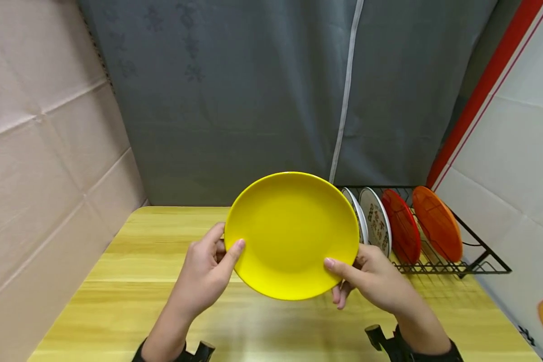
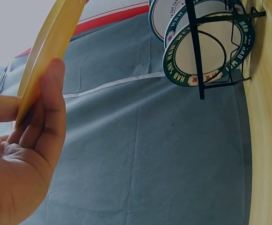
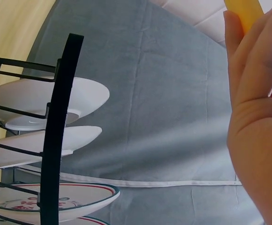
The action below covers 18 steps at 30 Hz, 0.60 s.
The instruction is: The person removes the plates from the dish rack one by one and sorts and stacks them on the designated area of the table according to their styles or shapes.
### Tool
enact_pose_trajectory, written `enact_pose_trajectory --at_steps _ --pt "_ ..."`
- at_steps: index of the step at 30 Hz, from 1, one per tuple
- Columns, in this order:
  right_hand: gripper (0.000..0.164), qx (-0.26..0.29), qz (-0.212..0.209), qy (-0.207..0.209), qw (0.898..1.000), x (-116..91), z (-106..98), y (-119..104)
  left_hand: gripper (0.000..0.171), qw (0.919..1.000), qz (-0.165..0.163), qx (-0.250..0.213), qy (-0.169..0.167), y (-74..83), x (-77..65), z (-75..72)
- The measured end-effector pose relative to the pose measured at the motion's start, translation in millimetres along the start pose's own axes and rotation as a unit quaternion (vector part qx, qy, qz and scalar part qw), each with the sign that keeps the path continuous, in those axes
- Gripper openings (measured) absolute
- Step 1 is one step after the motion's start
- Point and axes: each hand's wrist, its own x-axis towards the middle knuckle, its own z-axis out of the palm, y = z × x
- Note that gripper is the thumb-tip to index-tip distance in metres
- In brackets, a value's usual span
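Holding a yellow plate (image 2: 47, 51) by its edge in the left grip (image 2: 21, 164), pinched from both faces. Facing, past that, a grey curtain (image 2: 126, 140) and, on the worktop (image 2: 271, 117), a black wire rack (image 2: 195, 51) of white plates (image 2: 213, 54) with lettered green rims.

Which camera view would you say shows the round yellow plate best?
The head view: the round yellow plate shows nearly its whole face. The left wrist view catches part, edge-on; the right wrist, only a small piece.
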Motion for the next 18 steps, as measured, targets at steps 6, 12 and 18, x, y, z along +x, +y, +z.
enact_pose_trajectory --at_steps 6,12,18 --pt "0.022 -0.001 0.003 -0.008 1.000 3 2 0 0.027 0.9984 -0.022 -0.027 0.045 -1.2 2.1 -3.5" --pt "0.031 -0.044 -0.011 0.009 0.999 -1 -8 -3 0.039 0.9838 -0.132 -0.071 0.099 -14.7 12.2 -22.2" --pt "0.032 -0.087 -0.012 0.052 0.995 -9 -24 -5 0.052 0.9544 -0.247 -0.120 0.116 -54.7 25.6 -42.1"
